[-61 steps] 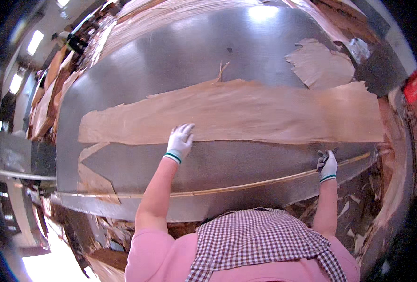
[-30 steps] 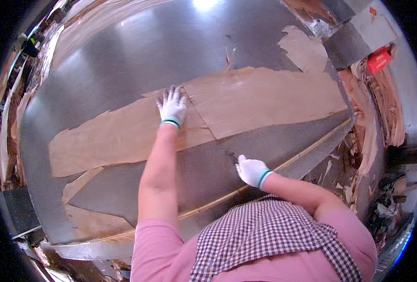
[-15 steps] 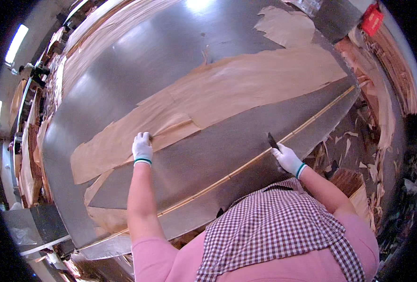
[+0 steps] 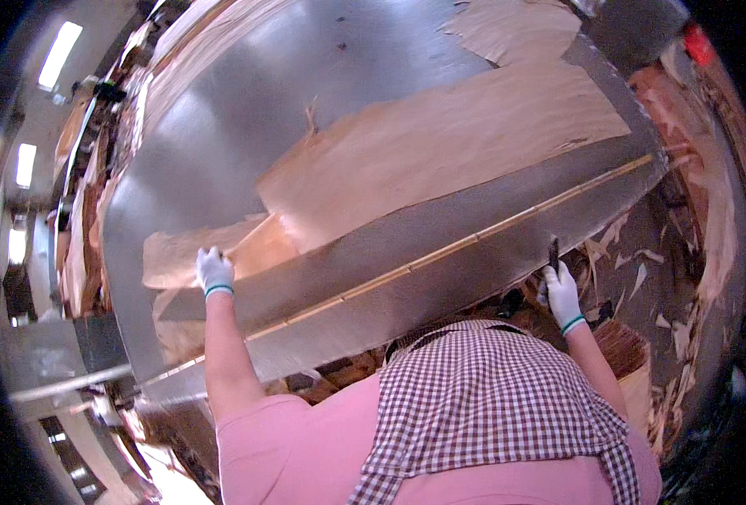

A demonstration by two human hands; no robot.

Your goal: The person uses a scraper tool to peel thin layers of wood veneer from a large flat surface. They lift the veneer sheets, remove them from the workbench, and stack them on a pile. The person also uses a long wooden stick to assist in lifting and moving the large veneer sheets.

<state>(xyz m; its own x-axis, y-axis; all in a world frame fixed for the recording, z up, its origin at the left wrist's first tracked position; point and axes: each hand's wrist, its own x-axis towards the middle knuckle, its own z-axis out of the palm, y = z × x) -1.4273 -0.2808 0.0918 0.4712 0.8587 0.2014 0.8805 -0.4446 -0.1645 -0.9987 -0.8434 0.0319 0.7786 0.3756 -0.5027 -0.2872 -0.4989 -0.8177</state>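
My left hand [image 4: 215, 269], in a white glove with a green cuff, is closed on the near left edge of a thin tan wood veneer sheet [image 4: 440, 156]. Beside those fingers the sheet bends up into a raised, brightly lit fold. My right hand [image 4: 561, 295], also gloved, grips a dark-bladed knife [image 4: 554, 251] pointing away from me, at the near edge of the metal-topped table [image 4: 373, 316]. Between the sheet and my body lies a long thin yellow rod [image 4: 411, 266] with dark marks, running lengthwise across the tabletop.
A ragged veneer piece [image 4: 520, 32] lies at the far right, and a smaller veneer piece [image 4: 179, 337] at the near left. Stacked veneer [image 4: 213, 34] lines the far left side. Torn scraps [image 4: 642, 261] litter the floor at right, near a brown bundle [image 4: 621, 347].
My left hand has moved left, and the veneer's left part has lifted into a fold. My right hand has shifted right with the knife, away from the rod.
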